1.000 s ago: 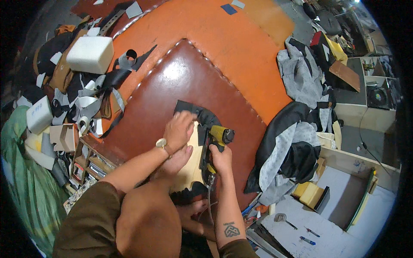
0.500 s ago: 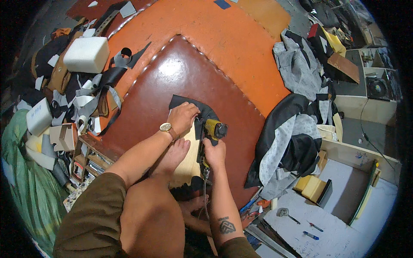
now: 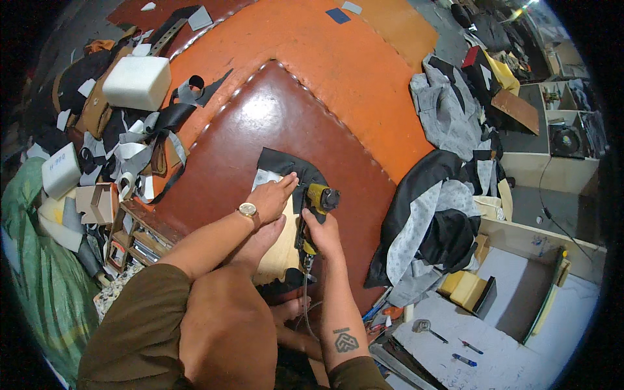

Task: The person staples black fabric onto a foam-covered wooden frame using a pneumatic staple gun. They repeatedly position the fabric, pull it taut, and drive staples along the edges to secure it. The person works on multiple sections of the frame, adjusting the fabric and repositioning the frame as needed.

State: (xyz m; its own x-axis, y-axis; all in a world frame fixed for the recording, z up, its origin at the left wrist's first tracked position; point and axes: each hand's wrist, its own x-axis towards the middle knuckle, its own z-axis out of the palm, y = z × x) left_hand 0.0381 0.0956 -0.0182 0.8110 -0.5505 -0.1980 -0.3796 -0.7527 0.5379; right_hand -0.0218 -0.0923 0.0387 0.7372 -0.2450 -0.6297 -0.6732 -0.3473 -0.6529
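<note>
A yellow-and-black pneumatic staple gun (image 3: 318, 197) with an air hose is in my right hand (image 3: 323, 232), fingers wrapped round its handle. Its long black body lies along the right edge of a pale wooden board (image 3: 278, 250). Black sheet material (image 3: 286, 160) is folded over the board's far end, with a light grey patch showing at its left. My left hand (image 3: 273, 198) lies on the board and the folded edge with fingers stretched out. My bare foot (image 3: 263, 235) rests on the board just behind that hand. The gun's nose is hidden.
The board is on a dark red padded sheet (image 3: 250, 130) over orange flooring (image 3: 312, 71). Black and grey fabric (image 3: 429, 221) is heaped at the right. Scraps and a white foam block (image 3: 136, 83) crowd the left. An air hose (image 3: 305, 292) trails toward my legs.
My left fingers, curled over the black material before, are now straighter and a little nearer me, uncovering the grey patch. My right hand still grips the staple gun, at nearly the same place.
</note>
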